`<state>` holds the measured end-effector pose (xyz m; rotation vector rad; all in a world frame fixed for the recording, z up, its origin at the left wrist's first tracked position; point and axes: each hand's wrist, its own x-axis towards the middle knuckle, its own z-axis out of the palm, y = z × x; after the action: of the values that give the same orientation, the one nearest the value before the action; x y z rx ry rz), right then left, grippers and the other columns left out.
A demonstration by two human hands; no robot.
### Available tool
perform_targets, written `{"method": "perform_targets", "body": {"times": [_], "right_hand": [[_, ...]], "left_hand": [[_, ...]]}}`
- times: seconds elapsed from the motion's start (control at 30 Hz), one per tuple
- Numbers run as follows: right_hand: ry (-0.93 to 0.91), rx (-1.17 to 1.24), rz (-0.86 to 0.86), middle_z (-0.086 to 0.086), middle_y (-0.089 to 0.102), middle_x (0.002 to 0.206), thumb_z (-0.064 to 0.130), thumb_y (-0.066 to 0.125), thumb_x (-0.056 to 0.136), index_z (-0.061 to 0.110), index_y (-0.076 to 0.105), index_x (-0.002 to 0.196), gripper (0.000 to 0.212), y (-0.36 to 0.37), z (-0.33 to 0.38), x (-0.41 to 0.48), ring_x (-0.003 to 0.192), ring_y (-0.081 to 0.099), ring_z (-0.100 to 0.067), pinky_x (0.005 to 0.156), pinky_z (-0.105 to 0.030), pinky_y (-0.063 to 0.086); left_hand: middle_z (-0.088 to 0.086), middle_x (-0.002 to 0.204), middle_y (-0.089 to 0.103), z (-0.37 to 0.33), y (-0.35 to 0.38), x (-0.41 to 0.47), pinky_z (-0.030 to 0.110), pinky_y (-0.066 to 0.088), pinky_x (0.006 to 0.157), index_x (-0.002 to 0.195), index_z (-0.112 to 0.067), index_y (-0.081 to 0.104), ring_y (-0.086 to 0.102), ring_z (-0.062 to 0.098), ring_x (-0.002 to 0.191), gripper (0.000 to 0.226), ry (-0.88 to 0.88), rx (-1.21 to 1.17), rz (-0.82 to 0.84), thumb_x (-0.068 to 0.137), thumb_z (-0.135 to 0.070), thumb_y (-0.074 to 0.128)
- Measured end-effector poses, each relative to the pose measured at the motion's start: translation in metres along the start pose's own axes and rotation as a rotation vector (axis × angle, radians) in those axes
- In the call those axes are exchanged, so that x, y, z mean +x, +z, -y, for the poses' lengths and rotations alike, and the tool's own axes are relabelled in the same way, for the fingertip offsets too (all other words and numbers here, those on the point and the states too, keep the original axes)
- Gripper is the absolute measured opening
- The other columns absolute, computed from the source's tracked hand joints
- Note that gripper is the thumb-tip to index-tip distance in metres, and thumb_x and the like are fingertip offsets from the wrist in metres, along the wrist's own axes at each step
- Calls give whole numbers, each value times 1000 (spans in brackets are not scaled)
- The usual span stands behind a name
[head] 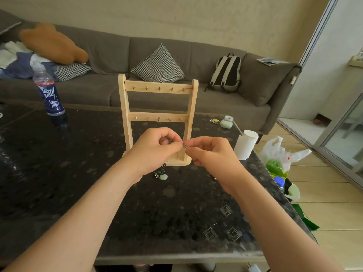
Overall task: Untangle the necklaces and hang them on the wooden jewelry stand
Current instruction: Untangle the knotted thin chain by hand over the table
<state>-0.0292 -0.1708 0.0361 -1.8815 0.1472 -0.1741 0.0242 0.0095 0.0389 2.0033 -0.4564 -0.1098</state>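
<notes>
The wooden jewelry stand [158, 118] stands upright on the dark table [98, 183], with two bars of small hooks that all hang bare. In front of its base, my left hand [155, 152] and my right hand [212, 156] meet, each pinching a thin silver necklace [185, 146] between thumb and fingertips. A tangle of dark chain with a pale green pendant [162, 174] lies on the table below my left wrist. Another small bit of chain [214, 177] shows under my right wrist.
A blue drink bottle [51, 95] stands at the table's far left. A white paper cup [245, 147] and small pale items [225, 122] sit at the right edge. Plastic bags [280, 160] lie on the floor to the right. A grey sofa [157, 91] runs behind the table.
</notes>
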Motion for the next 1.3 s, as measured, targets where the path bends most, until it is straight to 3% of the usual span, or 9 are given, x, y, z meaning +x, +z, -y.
{"method": "perform_targets", "body": {"times": [0.2,0.3,0.5,0.6,0.73,0.87,1.03,1.2,1.3], "right_hand": [[131,258,10,-21,76,102,14,75,96,12,84,97,10,-1,-1,3,89,67,-23,87,-38,61],[165,357,18,-14,73,91,11,72,98,4,81,103,12,-1,-1,3,85,66,-22,83,-34,60],[107,284,-47,-21,78,97,11,72,98,8,82,98,11,1,-1,4,83,69,-20,91,-42,63],[93,320,-60,-23,77,97,11,72,98,6,81,100,11,0,-2,5,84,67,-21,91,-40,63],[61,350,-61,-11,74,91,8,72,98,9,80,107,13,-2,-3,5,83,65,-20,87,-34,61],[-9,188,-48,-4,70,82,5,64,98,24,84,104,28,-1,-2,5,78,60,-14,81,-30,57],[-36,68,-100,6,75,82,22,67,102,26,83,97,18,0,-1,4,76,65,-7,81,-30,63],[-114,-40,-110,-3,79,87,24,73,100,28,82,101,10,-2,-6,5,78,70,-16,80,-35,64],[-151,-138,-93,-7,77,85,20,68,102,30,81,109,18,-3,-9,6,74,67,-16,73,-27,62]], "left_hand": [[-1,83,65,-2,1,0,30,50,80,98,-31,74,63,16,87,6,20,17,-13,100,-28,70],[-1,90,72,-5,1,-1,27,48,78,99,-28,74,67,14,93,7,5,9,-2,101,-29,68],[-10,72,58,-6,3,0,31,45,79,93,-19,73,58,12,80,26,-14,-24,-15,106,-36,58],[-11,84,68,-5,2,-1,29,51,80,100,-26,74,65,12,89,19,21,-44,-32,102,-42,66],[-19,72,67,-3,1,0,36,59,84,102,-28,75,66,13,84,10,18,-49,-47,97,-36,76],[-4,92,72,-6,3,0,37,58,84,103,-31,75,67,15,91,4,10,-61,-68,100,-30,72],[-6,83,67,-5,3,1,32,51,82,101,-29,75,61,12,80,14,11,-58,-79,104,-21,63],[-11,86,67,-3,1,1,24,44,74,99,-27,77,62,11,87,15,54,-7,-107,104,-25,63],[-13,86,69,-1,1,1,19,44,72,95,-30,78,64,8,87,13,100,72,-130,101,-25,67]]}}
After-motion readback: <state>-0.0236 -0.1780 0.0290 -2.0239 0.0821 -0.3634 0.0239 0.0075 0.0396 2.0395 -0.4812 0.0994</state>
